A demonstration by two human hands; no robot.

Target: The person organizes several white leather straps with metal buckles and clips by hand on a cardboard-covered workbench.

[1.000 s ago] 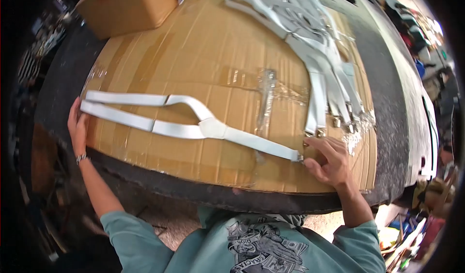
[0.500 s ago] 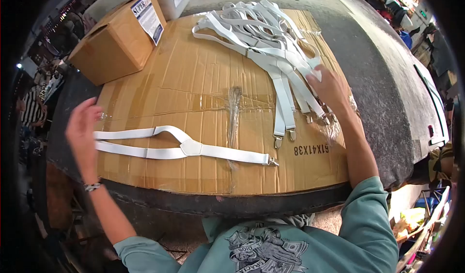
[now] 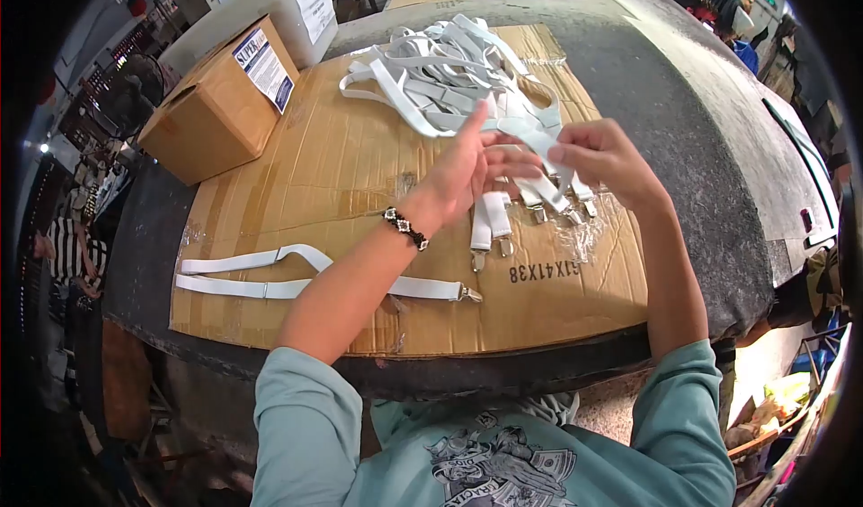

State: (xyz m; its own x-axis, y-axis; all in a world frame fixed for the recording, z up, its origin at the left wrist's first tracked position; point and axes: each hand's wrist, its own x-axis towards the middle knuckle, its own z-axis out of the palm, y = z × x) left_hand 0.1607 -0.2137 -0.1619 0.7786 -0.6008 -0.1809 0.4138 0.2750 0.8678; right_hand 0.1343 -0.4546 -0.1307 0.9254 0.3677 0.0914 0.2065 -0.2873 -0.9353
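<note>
White suspenders with metal clips lie in a tangled pile (image 3: pixel 422 71) at the back of the cardboard sheet (image 3: pixel 297 183). My right hand (image 3: pixel 607 161) is closed, thumb against fingers, on a white suspender strap (image 3: pixel 539 138) at the pile's right front. My left hand (image 3: pixel 472 165) is open beside it, thumb up and fingers apart, close to the same strap. Several clip ends hang toward me below both hands. One pair of suspenders (image 3: pixel 427 288) lies laid out at the front left, its middle hidden under my left forearm.
A brown carton (image 3: pixel 211 107) with a printed label stands at the back left, in front of a pale plastic bin (image 3: pixel 310 22). The cardboard rests on a dark table (image 3: pixel 683 192). A person in a striped top (image 3: pixel 67 251) is at the far left.
My left hand has moved from the laid-out suspenders at left across to the pile, near my right hand. My right hand has taken hold of a strap. The view has shifted slightly.
</note>
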